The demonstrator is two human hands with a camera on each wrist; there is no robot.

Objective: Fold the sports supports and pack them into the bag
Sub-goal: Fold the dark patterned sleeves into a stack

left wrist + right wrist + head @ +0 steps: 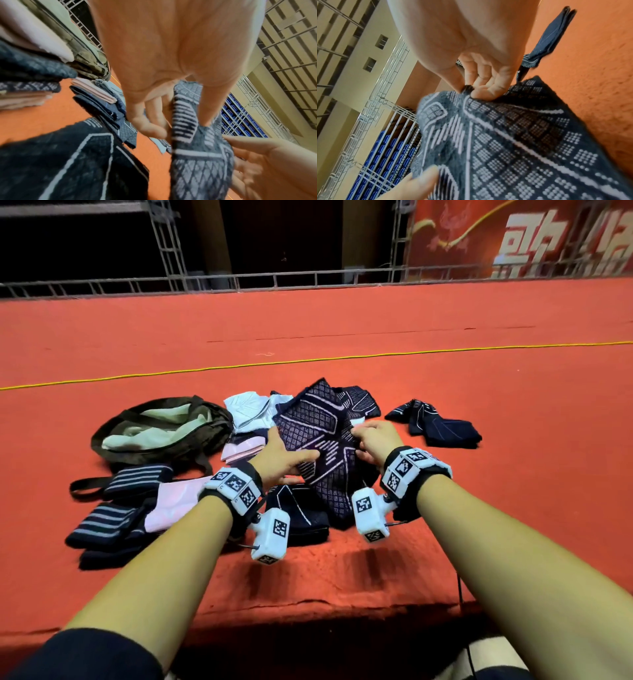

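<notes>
both forearms reach forward, left hand thumb out, right hand fingers curled, pinching.

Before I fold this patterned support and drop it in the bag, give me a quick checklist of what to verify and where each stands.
1. Right hand pinches the patterned support at its edge: ok.
2. Left hand grips the support between thumb and fingers: ok.
3. Support lifted off the pile: ok.
4. Support folded: not ok, it is spread open.
5. Olive bag mouth open: ok.
6. Room left in the bag: cannot tell; light cloth shows inside.
</notes>
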